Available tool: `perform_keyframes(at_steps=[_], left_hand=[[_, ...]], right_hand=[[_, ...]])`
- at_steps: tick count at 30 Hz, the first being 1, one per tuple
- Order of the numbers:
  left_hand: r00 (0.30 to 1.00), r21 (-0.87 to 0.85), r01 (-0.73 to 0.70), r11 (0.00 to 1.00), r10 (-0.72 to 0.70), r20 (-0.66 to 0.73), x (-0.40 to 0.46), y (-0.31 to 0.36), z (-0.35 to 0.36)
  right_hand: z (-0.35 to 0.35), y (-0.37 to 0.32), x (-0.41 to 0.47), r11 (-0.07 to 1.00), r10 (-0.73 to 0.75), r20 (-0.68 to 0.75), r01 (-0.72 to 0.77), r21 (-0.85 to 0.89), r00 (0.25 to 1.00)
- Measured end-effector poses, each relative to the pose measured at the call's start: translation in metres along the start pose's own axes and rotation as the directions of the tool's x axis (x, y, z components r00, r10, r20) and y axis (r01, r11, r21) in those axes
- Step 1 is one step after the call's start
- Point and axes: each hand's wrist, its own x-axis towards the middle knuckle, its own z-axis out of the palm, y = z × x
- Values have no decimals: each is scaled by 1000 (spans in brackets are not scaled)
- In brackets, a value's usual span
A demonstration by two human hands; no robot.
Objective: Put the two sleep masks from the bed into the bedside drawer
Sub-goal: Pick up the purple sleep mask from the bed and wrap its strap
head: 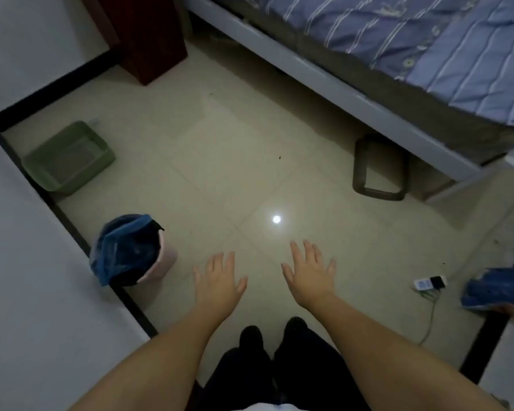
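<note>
My left hand [218, 281] and my right hand [309, 269] are stretched out in front of me over the tiled floor, palms down, fingers spread, holding nothing. The bed [428, 48] with a blue striped quilt runs across the upper right. No sleep mask shows on the part of the bed in view. A dark red-brown wooden cabinet [152, 34] stands at the top left beside the bed's frame; no drawer front is visible from here.
A green plastic tray [69, 157] lies on the floor at left. A pink bin lined with a blue bag [128, 250] stands near the left wall. A dark bin [379, 167] lies by the bed frame. A power strip [429, 283] and a blue bag [496, 287] are at right.
</note>
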Motion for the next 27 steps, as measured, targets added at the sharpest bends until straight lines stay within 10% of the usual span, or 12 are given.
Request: perform_keyframes(at_steps=[27], left_hand=[[964, -116, 117, 986, -141, -225, 470, 19, -275]], right_hand=[[-302, -73, 482, 968, -208, -40, 199, -155, 977]])
